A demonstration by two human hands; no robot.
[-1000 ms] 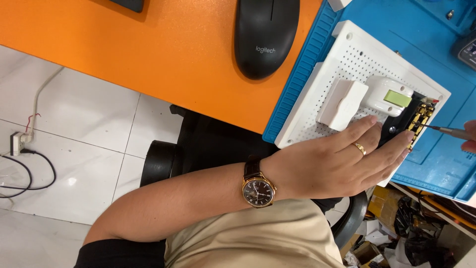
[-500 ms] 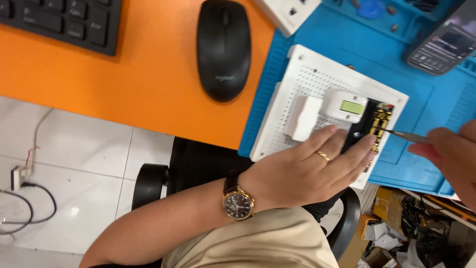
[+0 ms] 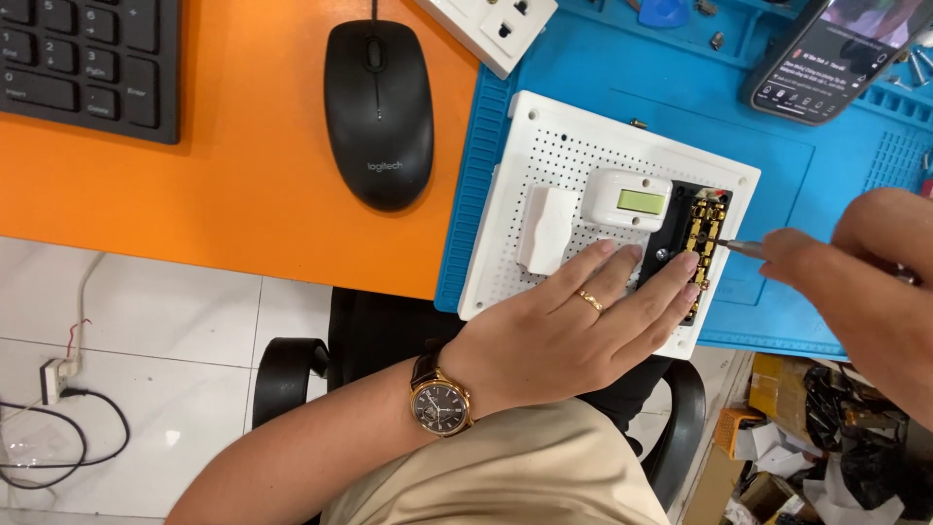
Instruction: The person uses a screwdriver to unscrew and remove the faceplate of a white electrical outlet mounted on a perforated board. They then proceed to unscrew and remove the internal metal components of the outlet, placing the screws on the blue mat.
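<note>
The left hand (image 3: 573, 331) lay flat, fingers open, steadying a black board (image 3: 692, 243). The right hand (image 3: 865, 282) gripped a tool (image 3: 743, 247), its tip touching the board's right edge.

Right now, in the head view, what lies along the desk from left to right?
Black keyboard → black mouse → white perforated board on the blue mat → small white device with a green display → open black phone with gold parts → metal tool tip → right hand.

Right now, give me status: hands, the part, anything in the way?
Left hand flat on white perforated board, fingers steadying black component. Right hand holds thin metal tool, tip at gold contacts. Nothing obstructing.
</note>
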